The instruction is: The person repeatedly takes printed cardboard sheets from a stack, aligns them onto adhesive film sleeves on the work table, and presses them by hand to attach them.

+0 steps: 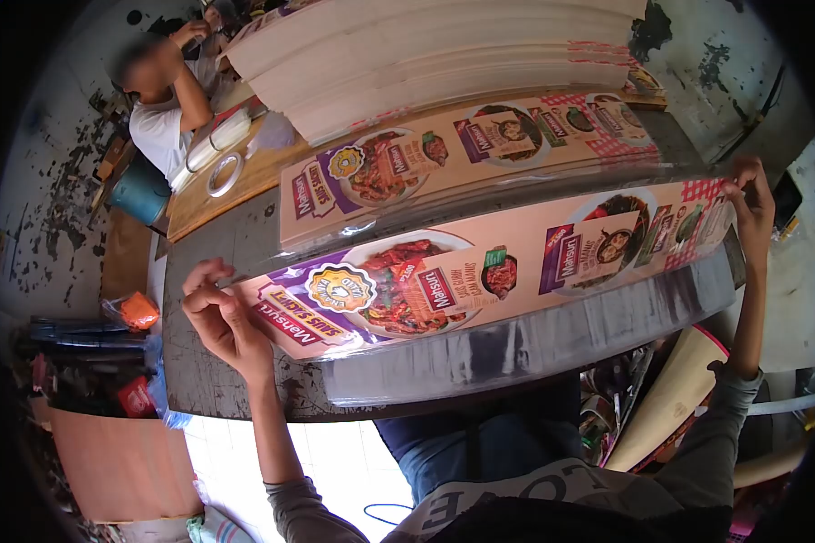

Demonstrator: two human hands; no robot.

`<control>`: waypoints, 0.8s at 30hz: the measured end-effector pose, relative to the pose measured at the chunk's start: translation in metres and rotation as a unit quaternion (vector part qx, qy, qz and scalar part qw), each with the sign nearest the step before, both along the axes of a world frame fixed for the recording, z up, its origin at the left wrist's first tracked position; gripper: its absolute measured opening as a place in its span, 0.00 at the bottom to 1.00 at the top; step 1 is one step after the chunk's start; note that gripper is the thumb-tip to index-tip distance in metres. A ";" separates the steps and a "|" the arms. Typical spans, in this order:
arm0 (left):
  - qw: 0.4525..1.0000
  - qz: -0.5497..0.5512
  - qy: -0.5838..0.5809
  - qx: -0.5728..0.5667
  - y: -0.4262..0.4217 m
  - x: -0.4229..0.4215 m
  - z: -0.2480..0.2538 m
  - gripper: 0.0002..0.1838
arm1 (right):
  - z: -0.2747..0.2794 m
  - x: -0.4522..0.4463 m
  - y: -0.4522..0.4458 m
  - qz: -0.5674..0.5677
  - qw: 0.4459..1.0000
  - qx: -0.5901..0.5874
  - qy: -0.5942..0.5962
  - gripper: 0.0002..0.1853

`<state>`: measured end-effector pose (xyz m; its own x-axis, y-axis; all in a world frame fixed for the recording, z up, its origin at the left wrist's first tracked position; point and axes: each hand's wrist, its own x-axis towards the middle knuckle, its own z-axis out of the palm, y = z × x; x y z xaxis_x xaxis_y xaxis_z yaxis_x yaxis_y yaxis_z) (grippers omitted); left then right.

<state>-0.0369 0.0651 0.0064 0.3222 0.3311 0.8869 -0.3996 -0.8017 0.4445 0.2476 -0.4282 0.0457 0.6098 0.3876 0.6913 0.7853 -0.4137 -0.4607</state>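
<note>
A long printed cardboard strip with food pictures and "Mahsuri" lettering is stretched between my hands, tilted over the table. My left hand pinches its left end between thumb and fingers. At the far right end, my right hand grips the strip's upper corner. Below its lower edge lies a band of clear, shiny plastic along the table's front. Just behind, a stack of matching printed strips lies face up on the table.
Tall stacks of pale board stand at the back of the dark worn table. A tape roll rests on a wooden board at left. Another person sits beyond. A blue bucket stands below, and rolled material leans at right.
</note>
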 end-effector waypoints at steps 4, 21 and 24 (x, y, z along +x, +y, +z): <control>0.981 -0.109 0.061 -0.150 -0.006 -0.007 -0.003 0.13 | -0.007 0.002 -0.005 0.052 0.997 0.050 0.029 0.10; 0.905 -0.023 0.319 -0.282 -0.016 -0.003 -0.008 0.06 | -0.039 0.019 0.018 -0.007 0.988 -0.072 0.138 0.11; 0.894 -0.042 0.320 -0.309 -0.016 0.000 -0.011 0.08 | -0.040 0.019 0.023 -0.005 0.984 -0.086 0.159 0.09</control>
